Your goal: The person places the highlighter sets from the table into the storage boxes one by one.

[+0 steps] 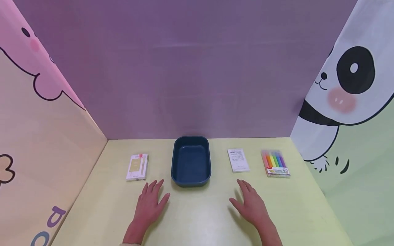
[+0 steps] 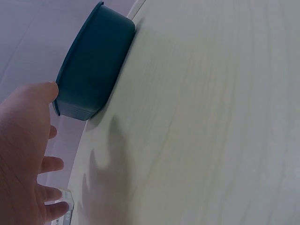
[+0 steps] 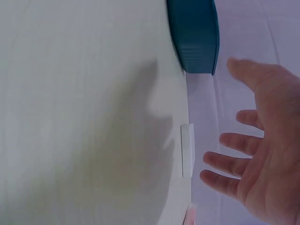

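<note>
A dark blue rectangular tray (image 1: 191,162) stands at the middle of the table, its inside bare. My left hand (image 1: 149,205) hovers over the table in front of it, fingers spread, nearest a small white box with a gold panel (image 1: 135,167). The right hand (image 1: 252,206) hovers likewise, below a thin white pack with printed text (image 1: 238,160). Further right lies a clear pack of coloured markers (image 1: 275,164). Neither hand holds anything. In the left wrist view the thumb overlaps the edge of the tray (image 2: 96,61); the head view shows them apart.
The pale table (image 1: 197,218) meets a purple back wall (image 1: 197,68). A side panel with cartoon drawings (image 1: 46,136) bounds it on the left, and another with a panda (image 1: 347,143) on the right. Both hands cast shadows on the tabletop.
</note>
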`<state>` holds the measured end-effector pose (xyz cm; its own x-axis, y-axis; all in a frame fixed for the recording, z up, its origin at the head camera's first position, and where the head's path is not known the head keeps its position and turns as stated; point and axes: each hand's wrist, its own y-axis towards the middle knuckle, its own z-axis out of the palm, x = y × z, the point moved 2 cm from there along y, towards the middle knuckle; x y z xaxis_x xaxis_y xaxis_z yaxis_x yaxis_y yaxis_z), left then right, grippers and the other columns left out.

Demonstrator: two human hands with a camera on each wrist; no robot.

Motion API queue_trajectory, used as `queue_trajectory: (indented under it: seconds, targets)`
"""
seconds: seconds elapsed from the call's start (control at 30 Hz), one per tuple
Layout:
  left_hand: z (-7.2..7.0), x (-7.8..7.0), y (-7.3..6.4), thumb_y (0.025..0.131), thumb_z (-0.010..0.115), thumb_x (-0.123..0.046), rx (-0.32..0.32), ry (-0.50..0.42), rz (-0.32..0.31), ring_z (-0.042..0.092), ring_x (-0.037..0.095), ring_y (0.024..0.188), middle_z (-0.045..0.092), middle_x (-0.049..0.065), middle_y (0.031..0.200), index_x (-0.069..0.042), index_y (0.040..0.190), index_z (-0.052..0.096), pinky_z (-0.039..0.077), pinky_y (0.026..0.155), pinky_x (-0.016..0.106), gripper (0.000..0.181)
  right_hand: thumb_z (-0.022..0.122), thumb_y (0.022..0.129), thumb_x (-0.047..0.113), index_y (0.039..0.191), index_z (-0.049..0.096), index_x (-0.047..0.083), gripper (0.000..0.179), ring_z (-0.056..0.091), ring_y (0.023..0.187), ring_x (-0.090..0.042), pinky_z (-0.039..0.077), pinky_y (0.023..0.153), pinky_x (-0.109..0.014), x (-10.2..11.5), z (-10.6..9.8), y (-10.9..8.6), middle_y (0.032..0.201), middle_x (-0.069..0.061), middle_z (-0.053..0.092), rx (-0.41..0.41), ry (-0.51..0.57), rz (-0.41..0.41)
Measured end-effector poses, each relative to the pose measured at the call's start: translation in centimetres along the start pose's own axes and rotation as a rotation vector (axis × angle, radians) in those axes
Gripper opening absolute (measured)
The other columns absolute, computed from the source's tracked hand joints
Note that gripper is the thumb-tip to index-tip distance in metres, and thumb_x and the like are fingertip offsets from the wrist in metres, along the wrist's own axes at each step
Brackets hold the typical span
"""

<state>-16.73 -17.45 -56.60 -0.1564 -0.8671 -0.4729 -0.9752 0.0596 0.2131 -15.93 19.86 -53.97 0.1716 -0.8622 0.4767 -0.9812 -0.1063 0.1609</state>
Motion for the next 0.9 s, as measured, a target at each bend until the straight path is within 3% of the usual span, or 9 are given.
queue_trajectory:
  seconds: [0.23,0.43,0.67,0.9]
  targets:
    - [0.4,0.8,0.0,0.094,0.060,-0.037,-0.048,-0.033,-0.034,0.036,0.050,0.129,0.046,0.025,0.138,-0.007,0.138,0.051,0.035,0.094,0.066,0.054,0.072,0.087,0.035,0.141,0.047,0.005,0.066,0.049,0.125,-0.031,0.042,0.099,-0.050,1.7,0.5,1.6,0.138,-0.013,0.051,-0.024,0.110,-0.051]
    - [0.5,0.7,0.2,0.094,0.062,-0.033,-0.050,-0.051,-0.020,0.040,0.046,0.126,0.048,0.024,0.135,-0.006,0.136,0.052,0.037,0.095,0.063,0.051,0.070,0.089,0.032,0.141,0.047,0.004,0.063,0.048,0.127,-0.030,0.040,0.101,-0.048,2.5,0.1,2.4,0.139,-0.013,0.051,-0.010,0.156,-0.029]
    - [0.3,0.7,0.5,0.090,0.065,-0.024,-0.110,-0.068,0.007,0.046,0.043,0.120,0.052,0.024,0.130,-0.004,0.131,0.055,0.039,0.093,0.061,0.046,0.068,0.091,0.031,0.142,0.046,0.004,0.061,0.046,0.128,-0.031,0.037,0.104,-0.049,2.9,-0.6,3.5,0.141,-0.014,0.049,0.006,0.212,-0.012]
    - [0.4,1.1,0.7,0.089,0.065,-0.024,-0.092,-0.093,-0.026,0.045,0.041,0.121,0.053,0.021,0.130,-0.006,0.131,0.055,0.037,0.094,0.061,0.046,0.067,0.092,0.030,0.139,0.048,0.003,0.058,0.048,0.126,-0.032,0.039,0.102,-0.049,3.2,-1.2,4.3,0.139,-0.015,0.050,0.004,0.208,-0.033]
